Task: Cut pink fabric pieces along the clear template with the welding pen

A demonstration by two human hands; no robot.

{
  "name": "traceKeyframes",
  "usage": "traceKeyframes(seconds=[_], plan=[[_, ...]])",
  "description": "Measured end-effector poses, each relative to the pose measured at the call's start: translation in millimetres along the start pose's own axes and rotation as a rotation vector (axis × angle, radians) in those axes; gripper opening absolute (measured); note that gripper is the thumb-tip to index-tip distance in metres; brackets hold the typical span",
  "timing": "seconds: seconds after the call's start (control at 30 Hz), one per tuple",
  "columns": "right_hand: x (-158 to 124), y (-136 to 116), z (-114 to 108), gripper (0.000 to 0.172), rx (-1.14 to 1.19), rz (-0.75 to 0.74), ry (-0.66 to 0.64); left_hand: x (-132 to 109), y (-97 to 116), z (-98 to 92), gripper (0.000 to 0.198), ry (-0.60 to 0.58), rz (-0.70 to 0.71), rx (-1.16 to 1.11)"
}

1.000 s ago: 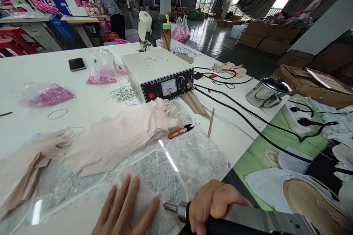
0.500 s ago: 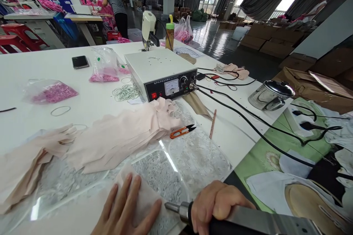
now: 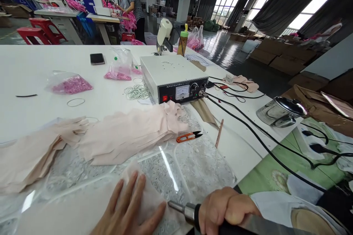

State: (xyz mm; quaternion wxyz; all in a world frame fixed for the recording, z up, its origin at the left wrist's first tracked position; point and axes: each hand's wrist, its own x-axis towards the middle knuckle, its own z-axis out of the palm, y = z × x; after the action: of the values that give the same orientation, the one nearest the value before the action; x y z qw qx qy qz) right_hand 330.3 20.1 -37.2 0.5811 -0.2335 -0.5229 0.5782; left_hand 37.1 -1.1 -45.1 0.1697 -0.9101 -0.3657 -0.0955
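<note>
My left hand (image 3: 128,205) lies flat with fingers spread on a thin pale pink fabric piece (image 3: 79,205), pressing it onto a clear-topped, stone-patterned mat (image 3: 204,169). My right hand (image 3: 227,205) is wrapped round the black-and-metal handle of a handheld ultrasonic welder (image 3: 189,212). The welder's narrow metal tip points left, at the fabric's edge near my left thumb; whether it touches the cloth I cannot tell. Beyond my hands lie a stack of pale pink fabric pieces (image 3: 132,132) and another folded pile (image 3: 35,150). Orange thread snips (image 3: 189,137) rest beside the stack.
A white generator box (image 3: 173,71) stands behind the fabric, its black cables (image 3: 256,141) running right. Rubber bands (image 3: 136,92), bags of pink bits (image 3: 72,84), a phone (image 3: 97,58) and a lidded glass jug (image 3: 281,112) share the white table. Two people work at sewing machines beyond.
The camera view has turned slightly left, so the table's things appear farther right. Both hands keep the same hold, with the welder tip still beside my left thumb.
</note>
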Motion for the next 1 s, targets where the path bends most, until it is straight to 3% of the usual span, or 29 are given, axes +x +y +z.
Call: traceKeyframes(seconds=[0.07,0.2,0.43,0.63,0.77,0.9,1.0], plan=[[2.8,2.6,-1.4,0.020,0.035,-0.041,-0.024,-0.2,0.1,-2.0,0.072,-0.008,0.012,0.013],[5.5,11.5,1.1,0.005,0.081,-0.052,-0.129,2.0,-5.2,-8.9,0.077,-0.017,0.103,0.069],[1.5,23.2,-0.4,0.015,0.048,-0.096,-0.235,3.6,-0.8,-12.1,0.073,-0.040,0.053,0.030],[4.1,20.1,-1.5,0.012,0.029,-0.088,-0.202,2.2,2.6,-9.7,0.080,-0.039,0.026,-0.008],[11.2,16.7,6.3,0.010,-0.001,-0.139,-0.251,1.7,0.5,-11.8,0.080,-0.010,0.047,0.001],[14.2,15.1,10.3,0.010,0.032,-0.188,-0.194,1.8,1.2,-13.5,0.080,-0.022,0.049,0.025],[14.6,16.6,10.8,0.010,-0.006,-0.082,-0.175,1.9,3.1,-12.3,0.074,-0.024,0.010,-0.012]])
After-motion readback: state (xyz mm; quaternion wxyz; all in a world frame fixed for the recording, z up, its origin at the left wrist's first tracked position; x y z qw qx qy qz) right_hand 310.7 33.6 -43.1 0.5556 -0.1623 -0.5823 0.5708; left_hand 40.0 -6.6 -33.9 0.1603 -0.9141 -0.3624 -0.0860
